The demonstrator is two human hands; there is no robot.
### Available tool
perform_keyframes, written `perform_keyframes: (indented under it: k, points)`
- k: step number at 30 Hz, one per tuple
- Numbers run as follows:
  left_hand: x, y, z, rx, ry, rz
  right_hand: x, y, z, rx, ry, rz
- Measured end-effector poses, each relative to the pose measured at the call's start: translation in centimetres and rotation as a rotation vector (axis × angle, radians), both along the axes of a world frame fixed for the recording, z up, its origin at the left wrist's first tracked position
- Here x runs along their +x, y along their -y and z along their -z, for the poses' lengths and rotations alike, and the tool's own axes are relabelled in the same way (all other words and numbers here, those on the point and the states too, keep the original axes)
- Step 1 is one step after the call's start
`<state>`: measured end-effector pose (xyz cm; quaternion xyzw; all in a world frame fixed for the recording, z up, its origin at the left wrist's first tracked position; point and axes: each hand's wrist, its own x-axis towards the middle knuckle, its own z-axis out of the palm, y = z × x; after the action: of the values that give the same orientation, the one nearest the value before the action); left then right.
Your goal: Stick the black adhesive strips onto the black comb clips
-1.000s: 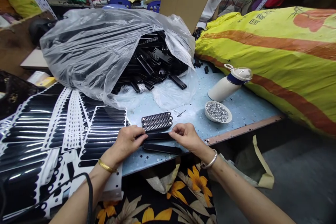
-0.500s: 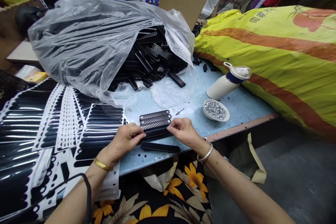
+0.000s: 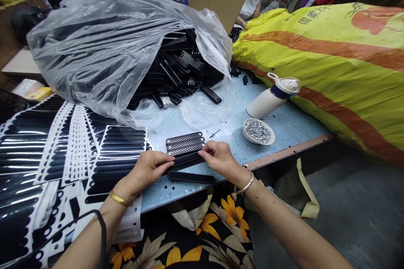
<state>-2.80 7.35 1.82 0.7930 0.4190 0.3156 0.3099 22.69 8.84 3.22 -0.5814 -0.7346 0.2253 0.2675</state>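
My left hand [image 3: 148,172] pinches the left end of a slim black strip [image 3: 187,159] with thumb and forefinger. At its right end, the fingertips of my right hand [image 3: 221,160] are closed on the same strip. Just beyond it lie several black pieces with a silver mesh pattern and round metal ends [image 3: 185,143], side by side on the table. Nearer to me, a flat black bar with rounded ends [image 3: 191,177] rests by the table edge. A thin pointed tool [image 3: 215,133] lies behind my right hand. What is under the strip is partly hidden by my fingers.
Sheets of black rounded stickers [image 3: 118,157] cover the left side. A clear plastic bag [image 3: 91,54] full of black comb-like parts [image 3: 179,71] stands behind. To the right are a bowl of small metal pieces [image 3: 258,131], a white bottle [image 3: 267,103] and a yellow sack [image 3: 331,46]. Another person's arm [image 3: 241,22] shows behind.
The whole view has shifted slightly. Both hands keep their pinch on the strip's ends, with hardly any movement against the pieces around them.
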Motion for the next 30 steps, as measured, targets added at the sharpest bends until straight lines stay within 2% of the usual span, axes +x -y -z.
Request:
perform_keyframes:
  k: [10,13,18,21,26,30]
  points:
    - [0.1,-0.1,-0.2,0.004,0.003,0.015,-0.4,0.5,1.7,0.083,-0.106,0.071]
    - [0.2,-0.1,-0.1,-0.001,0.016,0.012,-0.6,1.2,1.2,0.169,-0.068,0.065]
    - [0.3,0.0,0.1,-0.008,0.028,-0.018,-0.8,1.8,-0.1,0.281,-0.009,-0.032]
    - [0.3,0.0,0.2,-0.004,0.024,-0.006,-0.8,1.6,-0.5,0.218,-0.072,-0.008]
    - [0.4,0.0,0.0,-0.008,0.024,-0.003,-1.3,2.0,-2.0,-0.034,-0.254,-0.007]
    - [0.4,0.1,-0.2,-0.017,0.031,-0.005,-1.5,2.1,-2.9,-0.095,-0.306,-0.026]
